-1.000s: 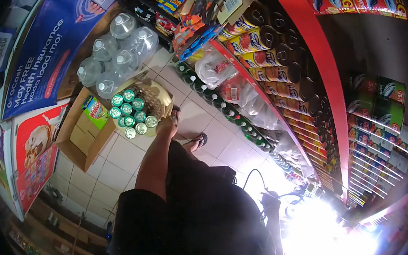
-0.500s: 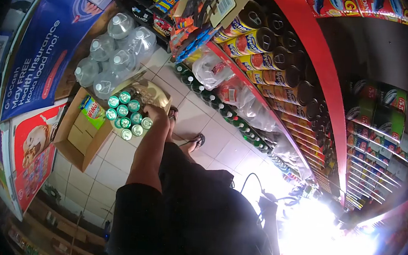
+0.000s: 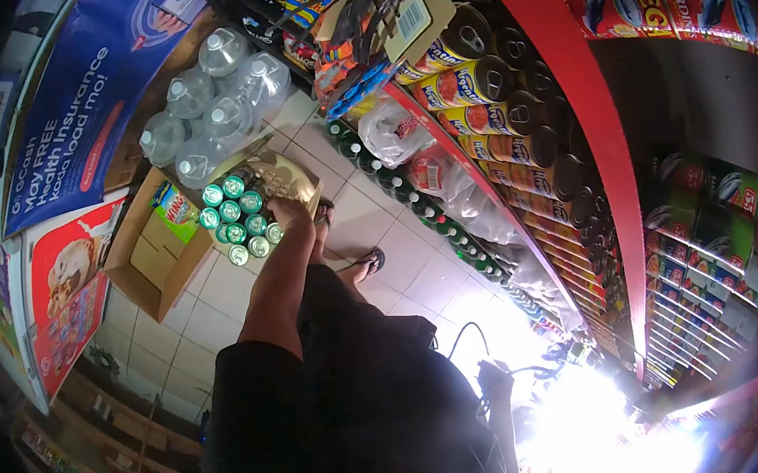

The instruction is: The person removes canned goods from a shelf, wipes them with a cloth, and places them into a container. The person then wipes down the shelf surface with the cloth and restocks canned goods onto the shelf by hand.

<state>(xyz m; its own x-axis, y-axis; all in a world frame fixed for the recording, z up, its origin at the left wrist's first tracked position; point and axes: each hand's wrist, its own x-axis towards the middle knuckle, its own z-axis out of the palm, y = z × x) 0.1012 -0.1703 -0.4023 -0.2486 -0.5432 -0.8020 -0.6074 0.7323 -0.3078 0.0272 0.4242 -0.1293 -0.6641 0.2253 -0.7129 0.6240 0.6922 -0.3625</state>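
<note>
My left hand [image 3: 290,214] reaches down beside a cluster of green drink cans [image 3: 230,210] with silvery tops. Its fingers look curled at the edge of the cluster, near the outermost can; what they grip is partly hidden. Touching that side is a tan bag or carton [image 3: 289,180], whose kind I cannot make out. Left of the cans lies an open cardboard box [image 3: 175,285] with a green-and-yellow packet [image 3: 176,208] inside. At the lower right, my right hand [image 3: 498,376] appears as a dim shape against strong glare, its fingers unreadable.
Large clear plastic jugs [image 3: 227,112] stand beyond the cans. Green bottles [image 3: 397,188] line the floor under a red-edged shelf [image 3: 584,101] of canned food [image 3: 476,82]. A blue poster [image 3: 83,89] hangs at left. My sandalled foot [image 3: 372,261] is on the tiles.
The view has shifted slightly, and the cans appear a little lower in it. My left hand stays beside the cans in nearly the same pose.
</note>
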